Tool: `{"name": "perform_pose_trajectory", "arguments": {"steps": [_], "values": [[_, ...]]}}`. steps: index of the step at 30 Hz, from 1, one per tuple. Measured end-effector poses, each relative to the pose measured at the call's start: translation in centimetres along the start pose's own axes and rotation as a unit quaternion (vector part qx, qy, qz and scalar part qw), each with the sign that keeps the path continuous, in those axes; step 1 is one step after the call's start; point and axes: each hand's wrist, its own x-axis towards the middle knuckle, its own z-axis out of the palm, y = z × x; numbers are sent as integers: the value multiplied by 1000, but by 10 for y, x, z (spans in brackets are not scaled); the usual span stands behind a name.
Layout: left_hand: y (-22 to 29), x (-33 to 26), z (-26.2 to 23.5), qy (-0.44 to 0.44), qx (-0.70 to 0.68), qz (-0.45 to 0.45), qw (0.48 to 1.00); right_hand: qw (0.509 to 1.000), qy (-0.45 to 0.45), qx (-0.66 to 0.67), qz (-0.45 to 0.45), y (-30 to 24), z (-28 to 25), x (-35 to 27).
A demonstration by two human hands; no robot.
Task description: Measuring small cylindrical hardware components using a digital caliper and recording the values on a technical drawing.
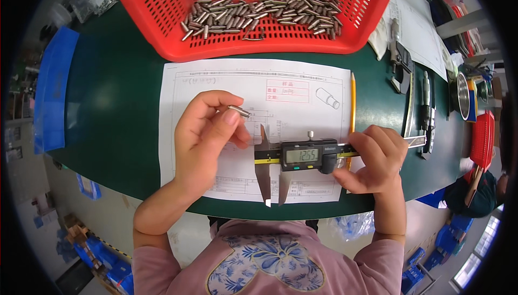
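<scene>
Green tabletop (118, 106). Red basket (253, 53) beyond left fingers (225, 122), many metal pins (259, 17) remaining inside. Caliper (302, 156) held by right fingers (372, 141), jaws parted, gap bare. Single pin (239, 111), out of basket, pinched in left fingers, clear of jaws.

Yellow pencil (353, 95), round metal bowl (462, 96)

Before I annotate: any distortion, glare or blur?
Head view, rim: strong fisheye bend, the dark-green tabletop bows, corners go black; head view, lower right: the pale window looks washed out; head view, centre: the black-and-silver digital caliper and held silver metal pin look fairly sharp.
</scene>
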Motion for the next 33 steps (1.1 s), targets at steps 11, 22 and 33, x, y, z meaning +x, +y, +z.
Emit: {"name": "perform_pose_trajectory", "arguments": {"steps": [11, 22, 33], "values": [[0, -1, 8, 29, 30, -5, 999, 999, -27, -43, 16, 0, 1, -1], [0, -6, 12, 18, -3, -16, 1000, 1000, -11, -12, 15, -2, 3, 0], [0, -7, 10, 4, -13, -1, 1000, 999, -42, 1, -1, -1, 3, 2]]}}
